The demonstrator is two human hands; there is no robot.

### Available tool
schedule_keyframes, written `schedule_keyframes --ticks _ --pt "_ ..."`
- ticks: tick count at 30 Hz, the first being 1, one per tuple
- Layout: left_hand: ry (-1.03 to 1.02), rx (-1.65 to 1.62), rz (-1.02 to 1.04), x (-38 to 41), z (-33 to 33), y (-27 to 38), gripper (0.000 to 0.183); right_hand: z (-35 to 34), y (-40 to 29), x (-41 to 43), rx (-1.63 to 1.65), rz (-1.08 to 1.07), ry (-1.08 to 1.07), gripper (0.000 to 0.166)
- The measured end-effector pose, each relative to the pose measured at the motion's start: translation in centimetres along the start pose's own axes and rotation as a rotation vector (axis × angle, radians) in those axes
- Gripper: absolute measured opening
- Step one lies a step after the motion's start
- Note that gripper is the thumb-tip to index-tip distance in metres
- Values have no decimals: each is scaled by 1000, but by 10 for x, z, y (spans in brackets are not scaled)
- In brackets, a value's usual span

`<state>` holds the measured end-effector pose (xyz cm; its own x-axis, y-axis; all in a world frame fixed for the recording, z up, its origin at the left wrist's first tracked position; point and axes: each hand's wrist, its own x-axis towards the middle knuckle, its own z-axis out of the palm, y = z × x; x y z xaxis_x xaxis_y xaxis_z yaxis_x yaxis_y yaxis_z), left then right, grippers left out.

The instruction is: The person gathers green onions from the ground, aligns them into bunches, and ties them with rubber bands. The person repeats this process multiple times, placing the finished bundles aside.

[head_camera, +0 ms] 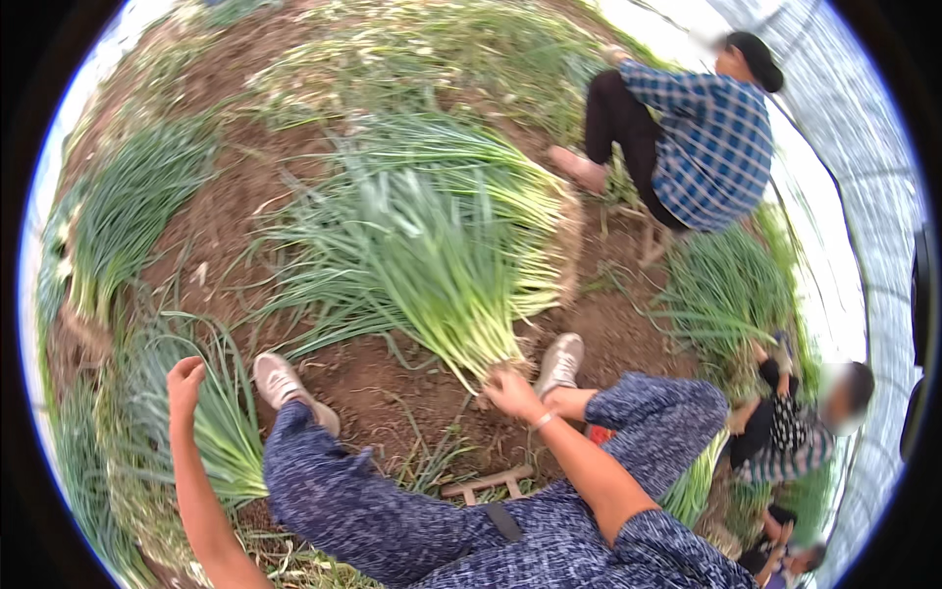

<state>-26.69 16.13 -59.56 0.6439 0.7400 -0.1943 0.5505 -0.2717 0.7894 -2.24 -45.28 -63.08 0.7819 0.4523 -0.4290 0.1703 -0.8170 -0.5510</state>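
Note:
My right hand (509,392) grips the root ends of green onions at the near edge of a large pile, between my shoes. The green onions (441,287) fan away from it, their leaves pointing up and left over the pile, whose other roots face right. My left hand (187,375) is raised at the left, fingers curled, near a smaller bunch of green onions (228,456) beside my leg. I cannot tell whether its fingers hold anything.
A person in a checked shirt (717,147) sits at the upper right. More people sit at the lower right beside onion heaps (725,287). A wooden stool (489,482) is beneath me. Another onion bundle (132,213) lies on the soil at left.

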Motion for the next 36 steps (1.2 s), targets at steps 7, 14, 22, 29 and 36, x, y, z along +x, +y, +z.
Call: schedule_keyframes --ticks 7,14,22,29,36 --pt "-231 -313 215 -147 35 283 18 -35 39 51 -33 144 336 54" --pt "-325 -359 399 -274 58 386 16 -13 70 102 237 323 315 49" --pt "-308 -206 402 -319 190 336 14 -23 73 115 134 192 78 39" --pt "-514 -328 276 -336 257 295 15 -54 143 120 547 141 150 24" --pt "-501 5 232 -319 283 262 16 -8 92 108 293 102 244 45"
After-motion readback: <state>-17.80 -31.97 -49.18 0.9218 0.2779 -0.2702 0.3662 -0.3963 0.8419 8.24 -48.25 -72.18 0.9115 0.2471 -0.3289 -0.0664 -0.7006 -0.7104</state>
